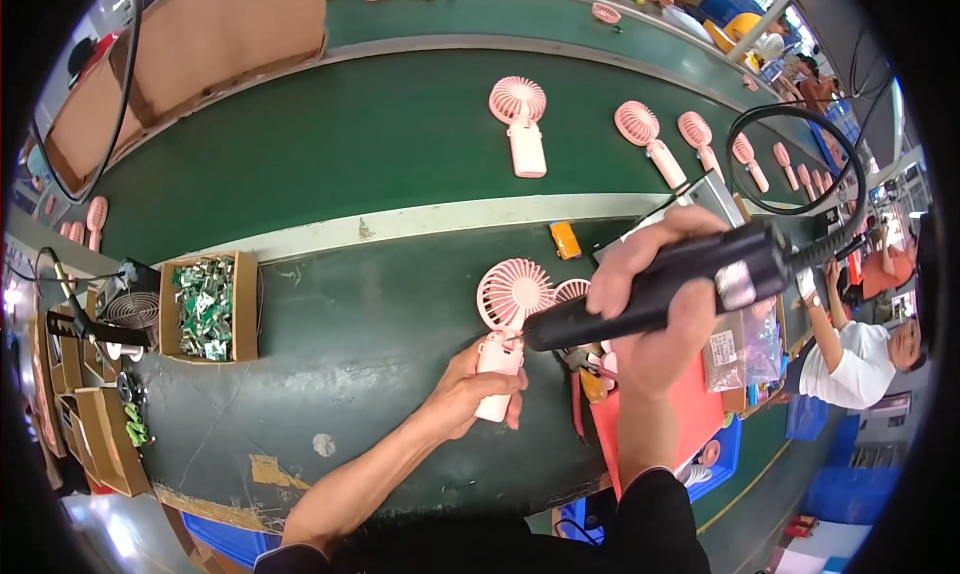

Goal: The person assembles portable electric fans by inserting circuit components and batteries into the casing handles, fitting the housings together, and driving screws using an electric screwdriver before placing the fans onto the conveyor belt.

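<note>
My left hand [462, 399] is closed around the handle of a pink handheld fan [520, 292], holding it upright over the bench with its round grille away from me. In my right hand [655, 354] is a black electric screwdriver [640, 289], lying nearly level with its cord at the right end. Its narrow bit meets the fan's neck, just above my left fingers; the screw itself is too small to make out. Partly hidden behind the screwdriver is another pink fan grille [572, 290]. Red-handled pliers [577, 404] lie below the screwdriver.
A cardboard box of green circuit boards [208, 309] stands left on the bench [340, 364]. An orange block [565, 240] lies near the belt's rail. Several pink fans [528, 146] rest on the green conveyor belt [380, 139]. The screwdriver's cord [735, 144] loops at right, near a co-worker [850, 364].
</note>
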A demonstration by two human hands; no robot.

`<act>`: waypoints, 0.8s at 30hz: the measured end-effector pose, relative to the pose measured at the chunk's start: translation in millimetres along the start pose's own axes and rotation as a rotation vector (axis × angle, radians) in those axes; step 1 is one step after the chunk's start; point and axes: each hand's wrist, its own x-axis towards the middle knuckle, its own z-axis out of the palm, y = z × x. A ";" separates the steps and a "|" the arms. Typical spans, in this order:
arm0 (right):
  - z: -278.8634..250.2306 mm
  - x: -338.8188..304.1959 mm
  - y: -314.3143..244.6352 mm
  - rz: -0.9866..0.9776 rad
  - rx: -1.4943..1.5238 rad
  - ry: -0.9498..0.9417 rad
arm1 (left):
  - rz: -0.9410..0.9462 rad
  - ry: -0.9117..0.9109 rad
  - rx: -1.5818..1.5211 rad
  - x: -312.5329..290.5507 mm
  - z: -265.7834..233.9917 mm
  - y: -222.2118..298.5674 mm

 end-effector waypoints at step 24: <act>17.5 -16.0 20.7 0.055 -0.055 -0.081 | -0.032 0.007 0.012 -0.7 0.5 1.2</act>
